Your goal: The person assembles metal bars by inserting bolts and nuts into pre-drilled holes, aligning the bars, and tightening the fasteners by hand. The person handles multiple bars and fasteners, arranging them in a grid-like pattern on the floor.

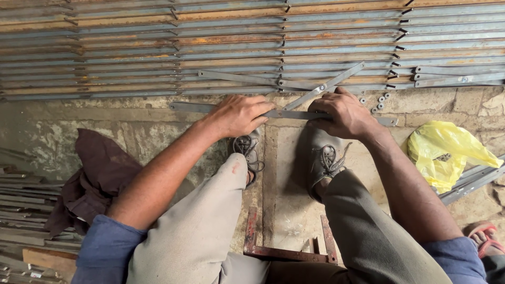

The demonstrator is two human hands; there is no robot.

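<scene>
Left hand and right hand both clamped on flat steel bar; rivets at 2 o'clock; yellow bag at 4 o'clock.

— Seen from above: blue sleeves, pushed up past the elbows, forearms bare.

— And the legs?

— Pale beige trousers on the left leg, with a small reddish mark near the knee; the right leg looks darker, greyish, faintly ribbed.

— Footwear?

— Worn grey lace-up shoes. Left shoe half hidden behind the knee, laces loose. Right shoe dusty, scuffed, laces untidy and trailing to the side.

— Hands?

— Left hand and right hand both bare, no gloves, no rings or watch showing.
</scene>
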